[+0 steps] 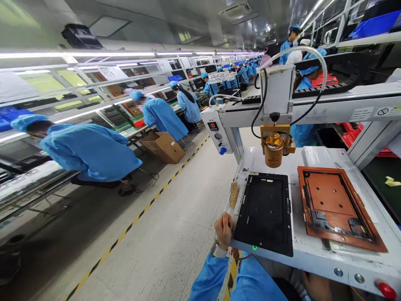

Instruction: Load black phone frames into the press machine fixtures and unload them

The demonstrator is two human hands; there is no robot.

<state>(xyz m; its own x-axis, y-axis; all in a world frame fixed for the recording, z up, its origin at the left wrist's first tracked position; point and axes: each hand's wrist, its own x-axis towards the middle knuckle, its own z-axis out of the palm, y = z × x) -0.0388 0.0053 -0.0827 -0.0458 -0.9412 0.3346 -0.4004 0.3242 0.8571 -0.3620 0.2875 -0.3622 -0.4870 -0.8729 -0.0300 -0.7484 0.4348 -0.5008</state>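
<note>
The left hand [223, 230] sits low in the middle of the frame. It is curled into a loose fist on the white table's [316, 256] corner and holds nothing. It is just beside the black tray [265, 213], which is flat, dark, dull and rectangular (a little green light [254, 247] glows at its near edge). To the right lies an orange-brown tray [336, 207], smooth with small holes. A shiny brass nozzle [273, 149] hangs above. The right hand [316, 285] peeks out under the table; I cannot tell its grip.
</note>
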